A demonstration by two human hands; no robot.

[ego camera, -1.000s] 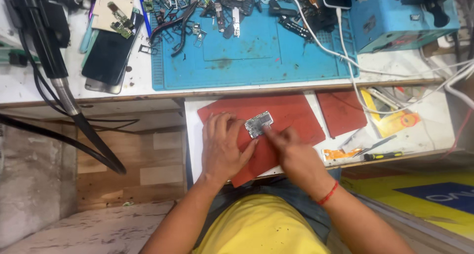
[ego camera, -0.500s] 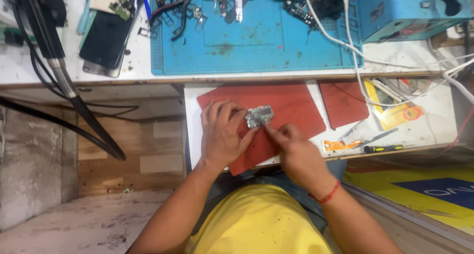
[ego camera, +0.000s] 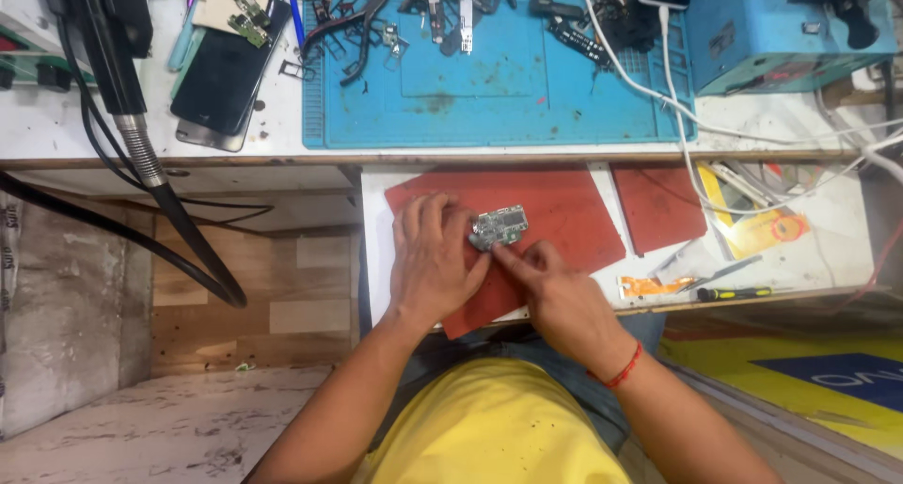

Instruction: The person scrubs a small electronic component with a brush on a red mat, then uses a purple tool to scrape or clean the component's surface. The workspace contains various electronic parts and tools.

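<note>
A small green circuit board (ego camera: 499, 226) lies on a red mat (ego camera: 564, 211) on a pulled-out white shelf. My left hand (ego camera: 433, 258) rests flat on the mat, its fingertips against the board's left edge, pinning it. My right hand (ego camera: 550, 291) comes in from the lower right, forefinger and thumb pressed to the board's lower edge; whether it holds a small tool is hidden. A red thread band circles my right wrist.
A blue work mat (ego camera: 489, 79) above carries tweezers, parts and tools. A dark phone (ego camera: 221, 70) lies to its left, a blue box (ego camera: 781, 32) to its right. A second red mat (ego camera: 658, 206), a screwdriver (ego camera: 734, 293), white cables and a black hose (ego camera: 141, 155) are nearby.
The view has shifted slightly downward. Both hands stay on the circuit board, with the right fingers moved a little along its lower edge.
</note>
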